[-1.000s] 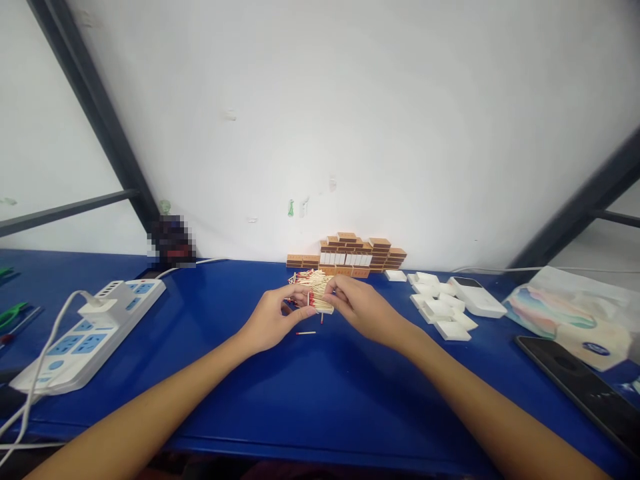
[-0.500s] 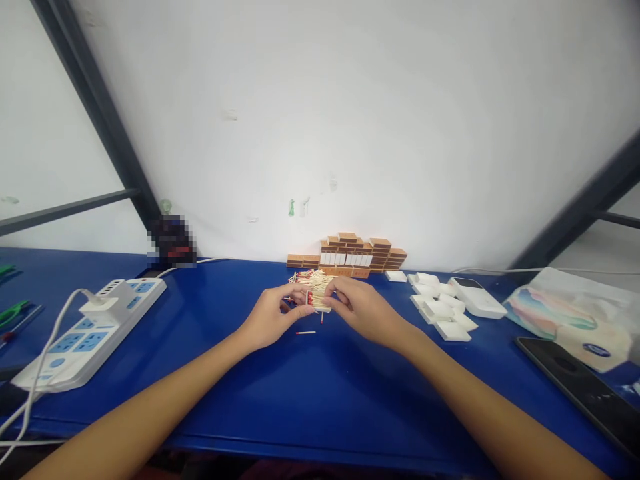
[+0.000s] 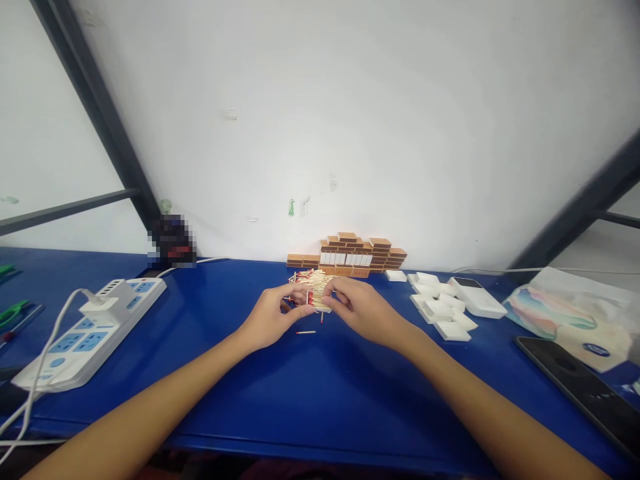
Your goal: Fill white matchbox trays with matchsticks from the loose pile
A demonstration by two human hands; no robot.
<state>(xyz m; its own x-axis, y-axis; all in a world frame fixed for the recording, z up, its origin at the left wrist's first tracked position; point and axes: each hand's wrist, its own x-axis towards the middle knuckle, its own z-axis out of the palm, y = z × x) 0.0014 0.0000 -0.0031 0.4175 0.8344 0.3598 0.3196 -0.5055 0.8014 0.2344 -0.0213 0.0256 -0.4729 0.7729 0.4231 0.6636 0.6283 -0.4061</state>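
Observation:
My left hand [image 3: 280, 310] is closed around the left end of a small white matchbox tray [image 3: 308, 299], between thumb and fingers. Red-headed matches [image 3: 318, 301] lie side by side in that tray, their heads to the left. At the tray's right end, my right hand [image 3: 357, 305] has thumb and forefinger bent in against the plain ends of the matches; its fingertips partly cover them. Just behind both hands spreads a loose heap of matches [image 3: 313, 277]. One single match [image 3: 305, 333] lies on the blue table in front, and another [image 3: 322, 318] pokes out below the tray.
Brown matchboxes [image 3: 350, 260] are stacked against the wall. Several empty white trays [image 3: 440, 308] lie to the right, beside a white device [image 3: 477, 297], a tissue pack [image 3: 565, 320] and a black phone [image 3: 575, 380]. A power strip [image 3: 90, 340] with cables sits left on the blue table [image 3: 300, 393].
My right fingertips have shifted very slightly left over the matches. My left hand and the tray stay where they were.

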